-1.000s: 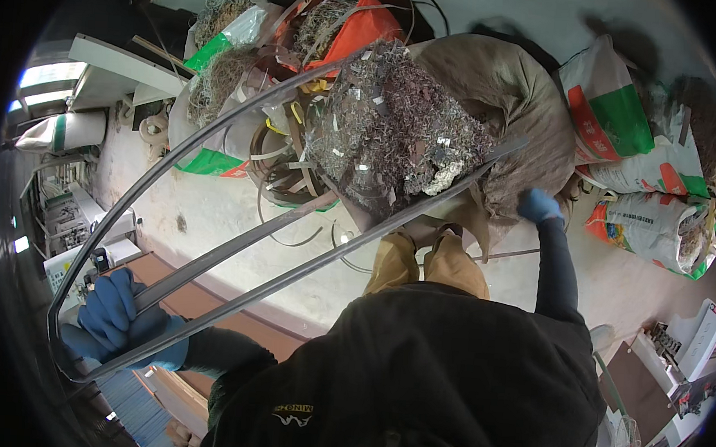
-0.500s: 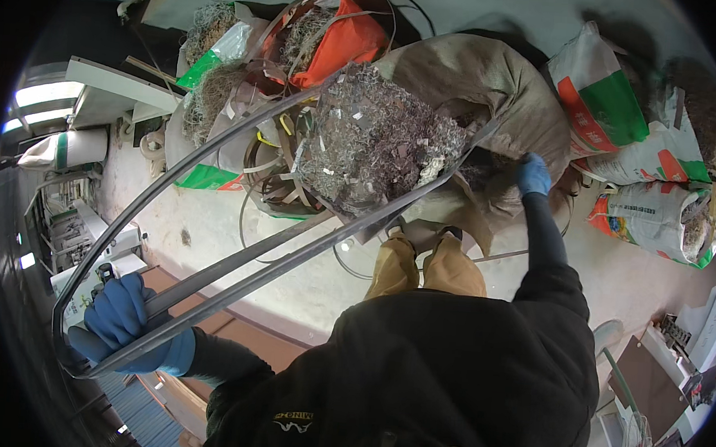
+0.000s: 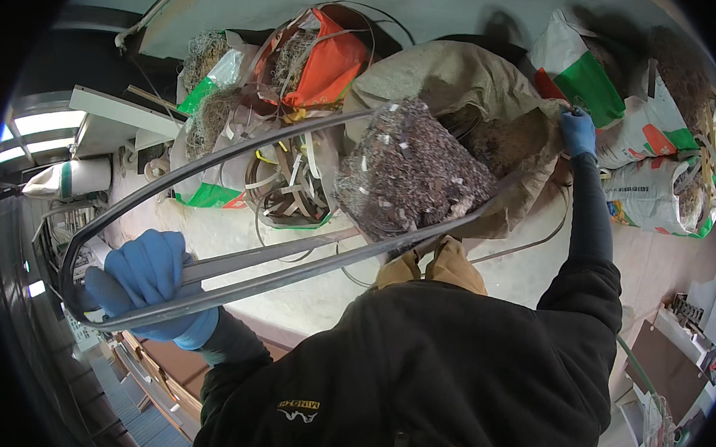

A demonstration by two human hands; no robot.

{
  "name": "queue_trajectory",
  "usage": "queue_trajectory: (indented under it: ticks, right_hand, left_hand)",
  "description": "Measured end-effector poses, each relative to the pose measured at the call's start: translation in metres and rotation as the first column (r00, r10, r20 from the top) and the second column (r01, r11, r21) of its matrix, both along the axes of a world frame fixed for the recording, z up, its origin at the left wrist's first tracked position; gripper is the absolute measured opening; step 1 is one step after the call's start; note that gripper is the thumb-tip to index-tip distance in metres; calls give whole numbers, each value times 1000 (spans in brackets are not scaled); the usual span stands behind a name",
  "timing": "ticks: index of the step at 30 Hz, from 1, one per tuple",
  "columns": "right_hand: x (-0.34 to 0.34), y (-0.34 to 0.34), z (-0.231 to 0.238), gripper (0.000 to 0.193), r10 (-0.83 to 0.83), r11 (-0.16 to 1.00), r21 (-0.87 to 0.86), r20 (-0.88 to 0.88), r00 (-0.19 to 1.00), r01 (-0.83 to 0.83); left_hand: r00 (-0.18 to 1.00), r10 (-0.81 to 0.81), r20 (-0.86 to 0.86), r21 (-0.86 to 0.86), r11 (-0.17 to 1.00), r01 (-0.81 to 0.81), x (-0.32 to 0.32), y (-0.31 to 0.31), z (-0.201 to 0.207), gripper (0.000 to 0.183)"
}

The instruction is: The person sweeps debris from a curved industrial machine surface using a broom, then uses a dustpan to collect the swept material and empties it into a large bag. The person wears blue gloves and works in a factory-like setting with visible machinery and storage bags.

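My left hand (image 3: 145, 280), in a blue glove, is closed round the handle of a long-handled dustpan (image 3: 313, 280). Its dark frame stretches up and right across the view. A mound of brown-grey shavings and scraps (image 3: 414, 174) fills the pan, with small pale bits mixed in. The pan is at the near side of the mouth of a big tan woven sack (image 3: 433, 72). On the sack's right rim, my gloved right hand (image 3: 578, 134) grips the cloth and holds the mouth wide. Brown shavings show inside the sack; its bottom is hidden.
Left of the sack stand an orange bag (image 3: 335, 62) and an open bag of cut strips (image 3: 299, 187). White, green and red bags (image 3: 576, 77) of stringy scrap crowd the right. Loose strapping curls over the pale floor (image 3: 304, 302). A wall runs behind.
My right hand has moved right and up with the sack's rim, so the mouth gapes wider. The loaded dustpan has shifted right, and my left hand has come up and right with it.
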State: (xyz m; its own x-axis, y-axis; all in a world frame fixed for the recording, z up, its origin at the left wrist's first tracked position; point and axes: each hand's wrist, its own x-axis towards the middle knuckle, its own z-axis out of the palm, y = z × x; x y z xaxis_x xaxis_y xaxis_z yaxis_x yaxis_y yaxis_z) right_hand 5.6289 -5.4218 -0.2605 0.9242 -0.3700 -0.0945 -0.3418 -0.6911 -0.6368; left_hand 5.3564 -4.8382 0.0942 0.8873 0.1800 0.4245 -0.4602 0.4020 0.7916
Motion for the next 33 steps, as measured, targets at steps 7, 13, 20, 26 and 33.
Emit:
queue_trajectory:
  ticks: [7, 13, 20, 26, 33]
  right_hand:
    - [-1, 1, 12, 43, 68, 997, -16, -33, 997, -69]
    - [-19, -43, -4, 40, -25, 998, 50, 24, 999, 24]
    - [-42, -75, -21, 31, -65, 992, 113, 75, 995, 56]
    - [-71, -79, 14, 28, 140, 931, -333, -47, 989, -147]
    - [-92, -90, -4, 20, -128, 927, -370, -160, 979, 61]
  left_hand:
    - [992, -116, -43, -106, 988, 111, 44, -43, -18, 49]
    - [970, -188, -154, -154, 974, 164, 97, -68, -37, 50]
    - [972, -194, -133, -29, 981, 192, 152, -93, -72, 24]
    - [927, 255, -276, 66, 967, -246, 181, -95, -68, 58]
    - [992, -88, -85, 94, 991, 96, 199, -60, -53, 49]
